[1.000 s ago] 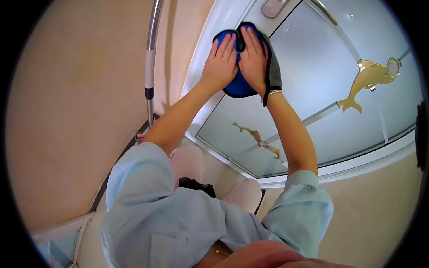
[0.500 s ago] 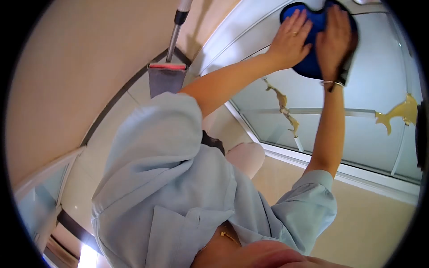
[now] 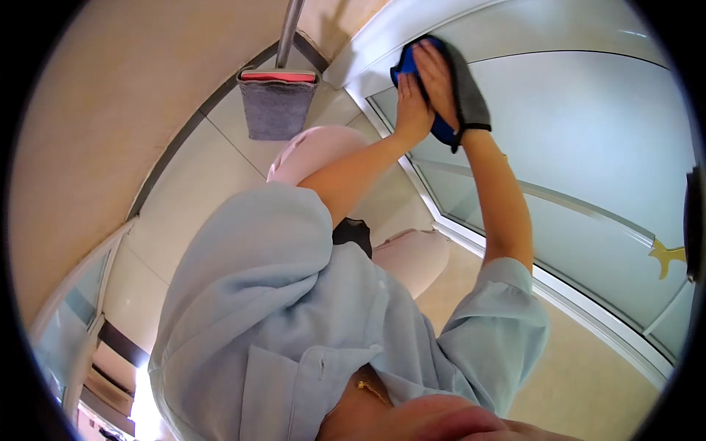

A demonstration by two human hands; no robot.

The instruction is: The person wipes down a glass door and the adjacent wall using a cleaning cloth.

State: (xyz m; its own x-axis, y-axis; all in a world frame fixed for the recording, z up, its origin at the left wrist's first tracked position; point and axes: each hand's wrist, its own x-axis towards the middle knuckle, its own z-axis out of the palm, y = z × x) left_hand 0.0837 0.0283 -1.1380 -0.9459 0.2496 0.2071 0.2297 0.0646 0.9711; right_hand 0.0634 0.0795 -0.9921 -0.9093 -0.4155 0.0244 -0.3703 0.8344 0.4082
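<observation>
Both hands press a blue and grey cloth (image 3: 471,99) flat against the frosted glass door (image 3: 588,132), close to its white frame (image 3: 371,44). My left hand (image 3: 410,110) lies on the cloth's lower left part, by the frame edge. Just above and beside it, my right hand (image 3: 436,77) has its fingers spread over the blue side. The grey side of the cloth hangs out past my right wrist. Most of the blue part is hidden under the two hands.
A flat mop with a grey pad (image 3: 277,106) and metal handle (image 3: 290,29) leans on the beige wall (image 3: 95,110), left of the door. Pale floor tiles (image 3: 198,191) lie below. A gold decal (image 3: 665,257) sits on the glass at right. Another glass panel (image 3: 73,309) shows at lower left.
Both hands and the cloth have slid down the glass toward the door's lower left edge by the frame. The view has tipped down, bringing the mop pad and floor into sight.
</observation>
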